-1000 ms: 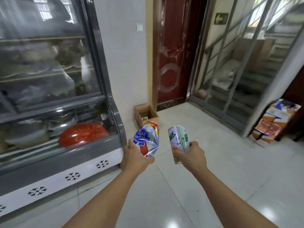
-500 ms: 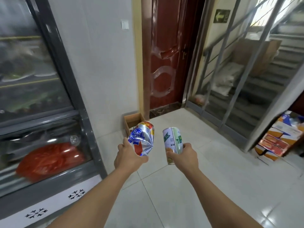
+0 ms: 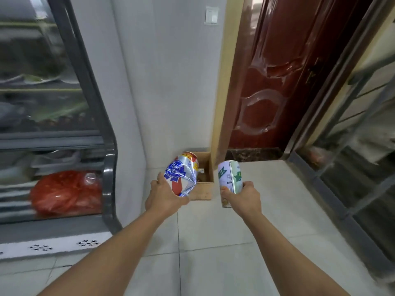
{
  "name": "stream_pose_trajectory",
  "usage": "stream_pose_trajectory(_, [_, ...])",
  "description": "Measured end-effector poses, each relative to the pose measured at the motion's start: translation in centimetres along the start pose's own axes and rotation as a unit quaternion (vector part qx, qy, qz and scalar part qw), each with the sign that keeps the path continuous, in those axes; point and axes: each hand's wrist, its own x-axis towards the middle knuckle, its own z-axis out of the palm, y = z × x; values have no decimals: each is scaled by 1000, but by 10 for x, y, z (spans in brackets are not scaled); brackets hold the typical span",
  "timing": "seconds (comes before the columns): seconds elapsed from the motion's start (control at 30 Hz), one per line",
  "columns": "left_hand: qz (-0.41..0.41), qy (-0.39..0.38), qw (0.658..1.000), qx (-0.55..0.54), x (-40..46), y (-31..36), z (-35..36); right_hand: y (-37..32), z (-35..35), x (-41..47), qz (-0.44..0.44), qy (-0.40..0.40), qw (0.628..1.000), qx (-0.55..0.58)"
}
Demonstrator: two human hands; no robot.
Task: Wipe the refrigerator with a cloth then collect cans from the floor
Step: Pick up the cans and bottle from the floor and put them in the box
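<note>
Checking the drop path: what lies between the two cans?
In the head view, the cardboard box on the floor shows in the gap between the crushed can and the green can, farther off by the wall.

Red door (image 3: 275, 82) – wall switch (image 3: 211, 15) (white).

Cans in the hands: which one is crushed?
The Pabst Blue Ribbon can in the left hand is dented and creased. The green-and-white can in the right hand keeps its round shape.
</note>
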Motion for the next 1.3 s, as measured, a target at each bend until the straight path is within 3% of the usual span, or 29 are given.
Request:
stream_pose_trajectory(0.23, [-37, 13, 999, -5, 110, 33, 41, -12, 27, 131, -6, -18, 1000, -19])
stream_pose_trajectory(0.53, [-49, -19, 999, -7, 280, 77, 89, -44, 72, 295, 41, -56, 997, -21])
stream_pose_trajectory(0.83, [-117, -43, 992, 0, 407, 95, 156, -55, 126, 441, 63, -117, 990, -41])
stream_pose_trajectory(1.1, [-227, -55, 972, 14, 503, 80, 235, -29, 194, 564, 83, -196, 972, -98])
stream_pose_trajectory(1.3, [-275, -106, 955, 12, 577, 34, 320, 20, 278, 644, 113, -240, 952, -152])
